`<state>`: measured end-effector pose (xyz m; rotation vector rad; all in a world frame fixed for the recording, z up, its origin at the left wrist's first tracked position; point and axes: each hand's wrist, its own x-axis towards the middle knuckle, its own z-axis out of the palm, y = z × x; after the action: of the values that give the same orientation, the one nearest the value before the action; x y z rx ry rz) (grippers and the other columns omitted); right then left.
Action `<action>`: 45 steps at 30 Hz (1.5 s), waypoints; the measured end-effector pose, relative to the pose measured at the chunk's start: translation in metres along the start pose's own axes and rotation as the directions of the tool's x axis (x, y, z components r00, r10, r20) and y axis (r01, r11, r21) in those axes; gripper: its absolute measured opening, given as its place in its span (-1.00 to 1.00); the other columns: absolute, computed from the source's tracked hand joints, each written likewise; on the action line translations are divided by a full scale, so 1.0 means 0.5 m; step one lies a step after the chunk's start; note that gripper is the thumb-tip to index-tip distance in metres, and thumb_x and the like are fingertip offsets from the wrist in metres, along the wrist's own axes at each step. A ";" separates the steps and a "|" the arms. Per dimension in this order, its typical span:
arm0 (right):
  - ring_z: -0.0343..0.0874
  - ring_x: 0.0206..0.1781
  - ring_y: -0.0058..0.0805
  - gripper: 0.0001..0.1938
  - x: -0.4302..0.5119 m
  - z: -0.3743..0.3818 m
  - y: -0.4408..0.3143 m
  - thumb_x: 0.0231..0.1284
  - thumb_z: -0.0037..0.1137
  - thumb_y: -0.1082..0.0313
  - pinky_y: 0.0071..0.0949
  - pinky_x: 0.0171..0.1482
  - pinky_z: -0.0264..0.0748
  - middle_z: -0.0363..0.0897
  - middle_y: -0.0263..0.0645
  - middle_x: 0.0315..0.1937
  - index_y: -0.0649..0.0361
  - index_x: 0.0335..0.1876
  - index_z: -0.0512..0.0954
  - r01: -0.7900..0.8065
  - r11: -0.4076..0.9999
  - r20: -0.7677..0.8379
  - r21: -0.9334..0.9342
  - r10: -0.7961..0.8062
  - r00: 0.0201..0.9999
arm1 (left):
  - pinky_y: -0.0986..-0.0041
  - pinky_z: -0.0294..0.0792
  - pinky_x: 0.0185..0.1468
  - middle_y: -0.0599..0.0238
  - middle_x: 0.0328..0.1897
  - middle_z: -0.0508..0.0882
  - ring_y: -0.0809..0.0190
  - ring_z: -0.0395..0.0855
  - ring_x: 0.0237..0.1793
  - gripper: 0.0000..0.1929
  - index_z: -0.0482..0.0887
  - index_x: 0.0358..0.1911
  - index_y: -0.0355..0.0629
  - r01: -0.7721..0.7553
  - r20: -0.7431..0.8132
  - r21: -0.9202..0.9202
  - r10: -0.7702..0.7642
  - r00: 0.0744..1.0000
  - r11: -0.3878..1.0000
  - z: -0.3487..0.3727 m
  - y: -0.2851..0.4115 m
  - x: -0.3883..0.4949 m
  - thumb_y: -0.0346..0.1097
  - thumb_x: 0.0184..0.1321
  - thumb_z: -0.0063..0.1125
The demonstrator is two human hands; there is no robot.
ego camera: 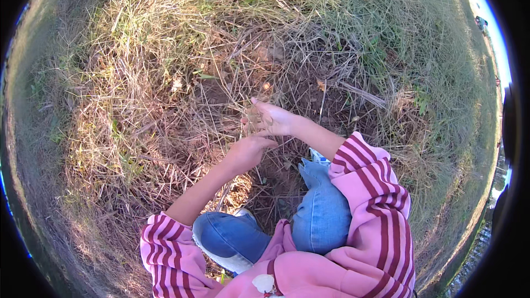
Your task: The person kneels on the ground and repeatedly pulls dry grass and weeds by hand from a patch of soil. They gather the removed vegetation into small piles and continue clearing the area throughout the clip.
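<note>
My right hand (276, 120) is in front of me with the palm turned partly up and the thumb stretched out. Thin dry grass stems (256, 116) lie across its palm and between thumb and fingers. Just below it is my left hand (247, 154), back upward, its fingertips reaching to the lower edge of the right hand. The two hands overlap in the view, so I cannot tell whether they touch. Whatever the left fingers may pinch is hidden. Beneath both hands lies dry, matted grass (198, 136) over brown soil (285, 165).
My bent knees in blue jeans (321, 211) flank the lower middle, with a white shoe (245, 212) by the left one. A blue-and-white item (319, 156) shows beside the right knee. Taller green grass (397, 41) stands beyond. A pale pendant (263, 283) hangs over my pink top.
</note>
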<state>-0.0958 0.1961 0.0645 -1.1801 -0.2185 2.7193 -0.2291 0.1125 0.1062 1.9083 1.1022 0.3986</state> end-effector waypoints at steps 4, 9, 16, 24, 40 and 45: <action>-0.05 -0.75 -0.74 -0.74 0.002 0.022 -0.030 0.23 -0.15 0.09 -0.66 -0.68 -0.07 0.11 -0.55 -0.71 0.12 -0.18 0.35 -0.054 0.973 -0.066 -0.226 0.040 0.997 | 0.30 0.42 -0.19 0.04 -0.31 0.59 0.02 0.58 -0.30 -0.59 0.51 -0.06 -0.05 0.192 -0.034 -0.055 -0.194 0.981 0.980 0.034 0.056 0.027 -0.51 -0.06 -0.17; 0.18 -0.68 -0.72 -0.64 -0.112 -0.046 -0.105 0.30 -0.32 0.12 -0.62 -0.60 0.14 0.19 -0.45 -0.76 0.22 -0.41 0.45 0.367 0.581 -0.102 -0.727 -0.619 0.778 | 0.43 0.32 0.00 0.22 -0.09 0.56 0.21 0.49 -0.08 -0.56 0.47 -0.01 -0.17 0.342 0.122 -0.745 -0.388 0.914 0.572 0.051 0.006 -0.004 -0.50 -0.08 -0.18; 0.44 -0.65 -0.24 -0.71 -0.160 -0.049 -0.018 0.26 -0.28 0.14 -0.32 -0.54 0.34 0.40 -0.11 -0.73 0.21 -0.36 0.40 0.456 -0.278 0.534 -0.846 -0.416 0.736 | 0.28 0.16 0.22 -0.14 0.22 0.18 -0.01 0.25 0.17 -0.40 -0.01 0.24 -0.24 0.145 0.370 -0.898 -0.535 0.760 -0.415 0.083 -0.089 0.106 0.07 0.27 -0.54; 0.55 -0.42 -0.19 -0.67 -0.193 -0.083 -0.032 0.18 -0.18 0.07 -0.22 -0.31 0.44 0.52 -0.05 -0.53 0.23 -0.32 0.42 0.197 -0.395 0.292 -0.898 -0.198 0.936 | 0.63 0.24 -0.48 0.40 -0.52 0.41 0.43 0.31 -0.57 -0.65 0.45 -0.11 -0.13 0.126 0.282 -0.840 -0.227 0.932 -0.528 0.048 -0.118 0.201 -0.05 0.14 -0.03; 0.55 -0.29 -0.19 -0.63 -0.043 -0.165 -0.092 0.01 -0.13 -0.16 -0.27 -0.21 0.46 0.57 -0.19 -0.40 -0.09 -0.34 0.58 -0.064 -0.599 0.173 -0.798 -0.330 0.928 | 0.19 0.38 -0.29 0.06 -0.58 0.57 -0.07 0.55 -0.46 -0.80 0.54 -0.48 -0.17 0.229 -0.320 -0.030 -0.226 0.920 0.973 -0.001 0.161 0.072 -0.38 0.05 -0.24; 0.53 -0.27 -0.18 -0.59 -0.058 -0.275 -0.099 0.04 -0.11 -0.09 -0.27 -0.29 0.47 0.42 -0.27 -0.12 0.00 -0.10 0.45 -0.318 -0.437 0.062 -0.841 -0.663 0.746 | 0.30 0.36 -0.31 0.04 -0.44 0.57 0.06 0.55 -0.45 -0.82 0.52 -0.30 -0.16 0.559 -0.545 -0.223 -0.577 0.608 0.799 -0.099 0.085 0.005 -0.37 0.06 -0.16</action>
<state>0.0294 0.2475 0.0020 -1.6669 -2.7861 0.6856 -0.2360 0.1311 0.1683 1.2933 2.0345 0.6563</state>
